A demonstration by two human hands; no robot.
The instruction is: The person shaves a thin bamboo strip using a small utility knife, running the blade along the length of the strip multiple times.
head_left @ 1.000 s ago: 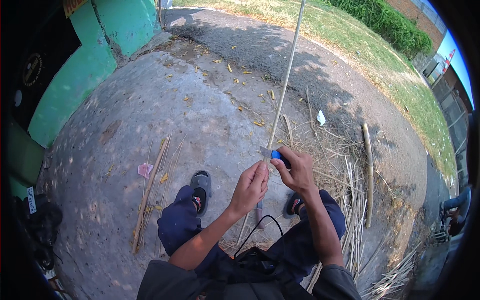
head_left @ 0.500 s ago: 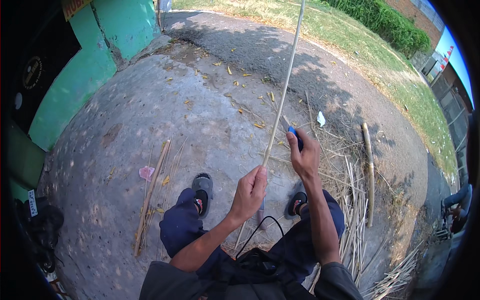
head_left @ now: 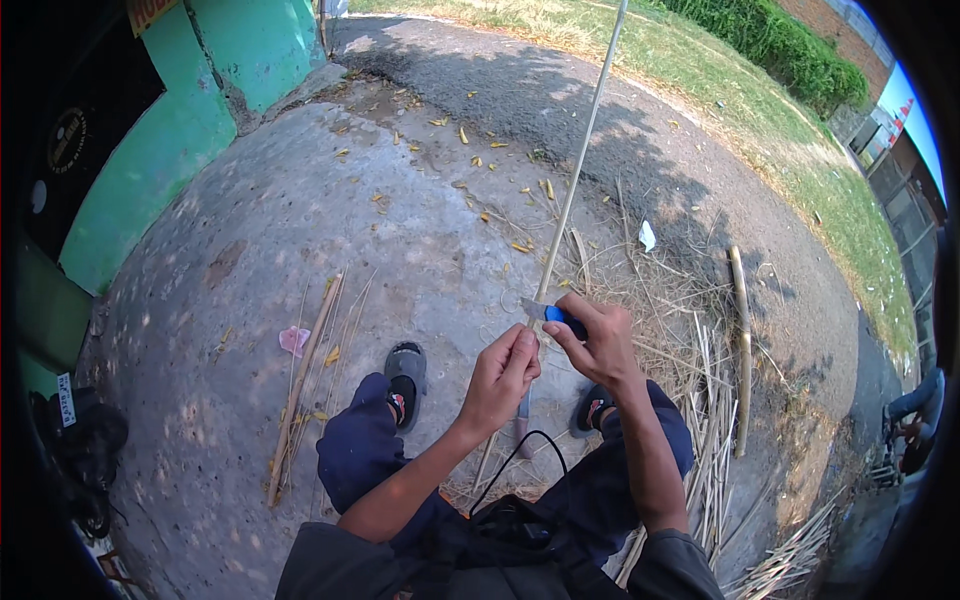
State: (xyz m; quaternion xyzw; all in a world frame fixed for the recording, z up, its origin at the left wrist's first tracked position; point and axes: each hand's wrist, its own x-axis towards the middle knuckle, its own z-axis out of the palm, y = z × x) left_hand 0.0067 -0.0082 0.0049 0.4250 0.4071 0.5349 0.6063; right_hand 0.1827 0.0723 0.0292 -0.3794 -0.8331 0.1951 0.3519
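Observation:
My left hand (head_left: 500,375) is closed around a long, thin, pale bamboo strip (head_left: 575,180), which slants up and away past the top of the view. In my right hand (head_left: 606,345) is a blue-handled knife (head_left: 566,321). Its short blade lies against the strip just above my left fist, and the two hands are almost touching. The strip's lower end runs down between my legs, partly hidden by my left hand. On the ground between my feet rests a tool with a brownish handle (head_left: 522,438), mostly covered.
Cut strips (head_left: 708,430) and thin shavings lie in a heap on the right, beside a thick pole (head_left: 741,350). More sticks (head_left: 305,390) are on the concrete at left, near a pink scrap (head_left: 294,341). Another person (head_left: 915,410) is at the far right edge.
My right hand has brought the knife down and left, from beside the strip higher up to the strip just above my left hand. My left hand keeps its hold.

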